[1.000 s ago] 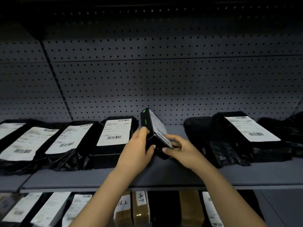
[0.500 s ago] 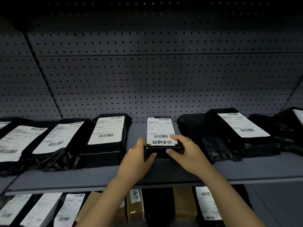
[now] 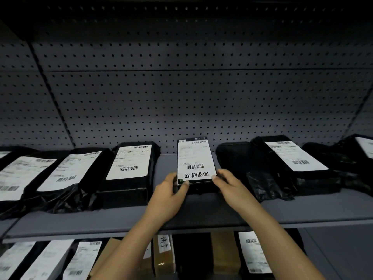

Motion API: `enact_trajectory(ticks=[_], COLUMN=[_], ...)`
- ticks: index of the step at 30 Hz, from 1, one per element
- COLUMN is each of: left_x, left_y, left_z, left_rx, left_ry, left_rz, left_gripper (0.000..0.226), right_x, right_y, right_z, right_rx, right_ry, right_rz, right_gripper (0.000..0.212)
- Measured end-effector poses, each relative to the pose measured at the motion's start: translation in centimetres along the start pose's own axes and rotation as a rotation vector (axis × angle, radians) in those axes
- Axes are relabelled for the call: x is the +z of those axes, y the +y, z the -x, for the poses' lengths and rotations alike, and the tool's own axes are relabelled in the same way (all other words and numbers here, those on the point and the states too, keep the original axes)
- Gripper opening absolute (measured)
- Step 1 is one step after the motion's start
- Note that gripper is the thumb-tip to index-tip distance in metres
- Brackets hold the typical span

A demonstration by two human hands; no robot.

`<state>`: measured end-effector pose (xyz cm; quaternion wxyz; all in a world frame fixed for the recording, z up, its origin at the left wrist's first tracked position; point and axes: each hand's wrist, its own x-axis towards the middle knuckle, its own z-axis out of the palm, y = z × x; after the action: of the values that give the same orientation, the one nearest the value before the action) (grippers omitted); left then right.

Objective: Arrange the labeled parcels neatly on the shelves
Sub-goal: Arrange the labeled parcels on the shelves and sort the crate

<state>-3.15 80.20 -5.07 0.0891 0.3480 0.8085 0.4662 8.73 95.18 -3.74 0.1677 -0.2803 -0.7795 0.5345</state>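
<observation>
My left hand (image 3: 171, 191) and my right hand (image 3: 232, 185) each hold a near corner of the small black box (image 3: 195, 158). It lies flat on the grey shelf (image 3: 201, 216), label up. There is bare shelf on its left. A black bag (image 3: 236, 158) sits just beside its right.

box (image 3: 195, 160): was tilted on edge, now flat on shelf (image 3: 302, 207), label up
left hand (image 3: 171, 190), right hand (image 3: 230, 184): shifted to its near corners
</observation>
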Motion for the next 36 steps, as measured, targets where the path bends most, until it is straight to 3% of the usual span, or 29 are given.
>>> enact_trajectory(ticks=[7, 12, 17, 24, 30, 36], left_x=[-0.4, -3.2, -6.9, -8.7, -8.6, -7.5], left_y=[0.5, 2.6, 4.4, 5.6, 5.7, 6.1], left_z=[0.8, 0.4, -1.1, -1.5, -1.4, -1.5], left_rx=[0.223, 0.424, 0.624, 0.690, 0.702, 0.736], left_ry=[0.099, 0.184, 0.304, 0.447, 0.456, 0.416], left_rz=[0.143, -0.068, -0.368, -0.570, -0.583, -0.598], left_gripper=[0.047, 0.053, 0.052, 0.045, 0.044, 0.041], right_x=[-0.4, -0.9, -1.7, -2.4, -2.7, -3.4], right_y=[-0.9, -2.5, -3.8, -5.8, -5.9, -5.6], right_z=[0.4, 1.0, 1.1, 2.1, 2.0, 2.8], right_rx=[-0.068, -0.235, -0.408, -0.542, -0.526, -0.429], right_ry=[-0.036, -0.056, -0.072, -0.048, -0.059, -0.051], right_rz=[-0.476, -0.706, -0.760, -0.746, -0.768, -0.803], right_gripper=[0.040, 0.050, 0.081, 0.068, 0.085, 0.089])
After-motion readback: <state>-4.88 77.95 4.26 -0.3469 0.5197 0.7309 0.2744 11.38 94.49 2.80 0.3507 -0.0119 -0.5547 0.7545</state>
